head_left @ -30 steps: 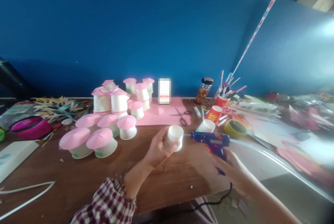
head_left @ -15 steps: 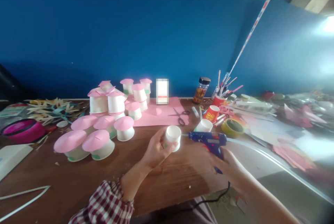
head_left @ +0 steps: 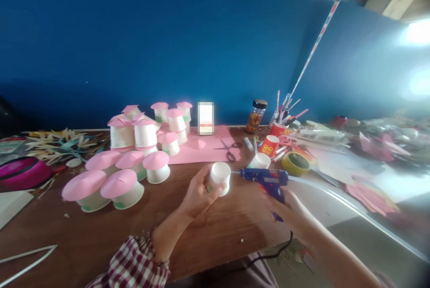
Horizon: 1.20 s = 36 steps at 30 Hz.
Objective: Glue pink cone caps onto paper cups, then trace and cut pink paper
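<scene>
In my left hand (head_left: 198, 191) is a white paper cup (head_left: 220, 177), its round flat end facing up and my thumb across its front. My right hand (head_left: 285, 209) grips a blue glue gun (head_left: 265, 177) with a long clear glue stick (head_left: 322, 186) coming out of its back. The gun's nozzle points left and meets the cup's right rim, or comes very close to it. To the left stand several cups topped with pink paper cones (head_left: 156, 161). Another white cup (head_left: 260, 161) sits just behind the gun.
Scissors (head_left: 230, 148) lie on a pink sheet (head_left: 188, 156). Behind are a lidded jar (head_left: 257, 115) and a red cup (head_left: 269, 144). A yellow tape roll (head_left: 295, 163) and papers lie right; a magenta ring (head_left: 23, 172) and a white cable (head_left: 30, 252) lie left.
The whole scene has shifted slightly left as the head view turned. Both hands keep their hold, and the nozzle stays at the cup's rim.
</scene>
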Available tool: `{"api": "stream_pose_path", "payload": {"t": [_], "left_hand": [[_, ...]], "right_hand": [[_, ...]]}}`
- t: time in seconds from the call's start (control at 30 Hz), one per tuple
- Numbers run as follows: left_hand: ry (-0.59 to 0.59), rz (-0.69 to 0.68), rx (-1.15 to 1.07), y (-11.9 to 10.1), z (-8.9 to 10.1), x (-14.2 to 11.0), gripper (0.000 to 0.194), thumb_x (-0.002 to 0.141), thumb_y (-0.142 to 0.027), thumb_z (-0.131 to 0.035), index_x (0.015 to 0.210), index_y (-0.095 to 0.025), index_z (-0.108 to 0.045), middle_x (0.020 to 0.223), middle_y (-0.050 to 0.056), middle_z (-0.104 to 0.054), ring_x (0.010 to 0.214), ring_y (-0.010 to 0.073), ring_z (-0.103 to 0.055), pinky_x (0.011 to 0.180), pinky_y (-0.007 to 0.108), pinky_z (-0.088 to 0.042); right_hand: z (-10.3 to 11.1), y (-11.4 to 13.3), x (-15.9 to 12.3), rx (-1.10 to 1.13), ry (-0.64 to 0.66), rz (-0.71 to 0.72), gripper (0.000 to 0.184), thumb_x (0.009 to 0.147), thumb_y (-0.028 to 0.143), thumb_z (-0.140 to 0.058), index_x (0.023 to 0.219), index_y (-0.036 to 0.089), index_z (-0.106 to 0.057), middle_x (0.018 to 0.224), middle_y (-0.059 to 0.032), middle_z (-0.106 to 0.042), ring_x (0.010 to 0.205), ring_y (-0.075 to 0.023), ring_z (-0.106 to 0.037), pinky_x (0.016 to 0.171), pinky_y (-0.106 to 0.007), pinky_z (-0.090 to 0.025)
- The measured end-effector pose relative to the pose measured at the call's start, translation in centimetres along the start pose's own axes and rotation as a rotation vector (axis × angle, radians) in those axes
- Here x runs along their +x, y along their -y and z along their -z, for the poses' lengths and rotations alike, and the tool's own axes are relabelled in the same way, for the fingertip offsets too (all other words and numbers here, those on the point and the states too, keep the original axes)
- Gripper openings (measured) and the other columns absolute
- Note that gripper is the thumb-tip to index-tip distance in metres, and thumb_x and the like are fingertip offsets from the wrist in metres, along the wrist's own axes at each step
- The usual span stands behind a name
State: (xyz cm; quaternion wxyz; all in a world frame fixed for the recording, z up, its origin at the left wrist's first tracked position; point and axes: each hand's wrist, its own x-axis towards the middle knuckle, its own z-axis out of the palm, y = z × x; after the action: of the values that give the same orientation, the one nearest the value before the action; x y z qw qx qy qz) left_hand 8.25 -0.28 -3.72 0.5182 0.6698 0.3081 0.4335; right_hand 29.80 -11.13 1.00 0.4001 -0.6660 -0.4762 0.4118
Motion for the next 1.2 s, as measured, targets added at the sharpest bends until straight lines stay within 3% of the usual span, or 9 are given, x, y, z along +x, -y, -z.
{"api": "stream_pose_path", "payload": {"t": [0.33,0.9,1.2], "left_hand": [[0.005,-0.009,-0.013,0.0,-0.1,0.0,0.045,0.077,-0.030,-0.067,0.118,-0.019,-0.054,0.107,0.008,-0.063,0.097,0.0212,-0.061,0.084,0.034,-0.051],[-0.016,-0.002,-0.016,-0.2,-0.1,0.0,0.044,0.075,-0.029,-0.068,0.117,-0.019,-0.055,0.107,0.007,-0.064,0.097,0.0213,-0.062,0.084,0.033,-0.051],[0.006,0.005,-0.038,-0.4,-0.1,0.1,0.043,0.077,-0.029,-0.067,0.117,-0.019,-0.053,0.108,0.007,-0.062,0.100,0.0205,-0.061,0.086,0.033,-0.050]], "right_hand": [[-0.1,-0.4,-0.1,-0.019,0.004,-0.021,0.034,0.076,0.048,-0.065,0.072,0.018,-0.048,0.051,0.0068,-0.045,0.047,-0.0094,-0.045,0.047,-0.022,-0.035],[-0.5,-1.3,-0.1,-0.002,-0.004,-0.016,0.042,0.077,0.058,-0.061,0.076,0.018,-0.047,0.057,0.0070,-0.041,0.050,-0.0091,-0.045,0.047,-0.022,-0.037],[-0.7,0.3,-1.3,0.306,0.059,0.015,0.043,0.073,0.054,-0.068,0.090,0.016,-0.057,0.062,0.0048,-0.045,0.051,-0.0082,-0.043,0.047,-0.022,-0.039]]}}
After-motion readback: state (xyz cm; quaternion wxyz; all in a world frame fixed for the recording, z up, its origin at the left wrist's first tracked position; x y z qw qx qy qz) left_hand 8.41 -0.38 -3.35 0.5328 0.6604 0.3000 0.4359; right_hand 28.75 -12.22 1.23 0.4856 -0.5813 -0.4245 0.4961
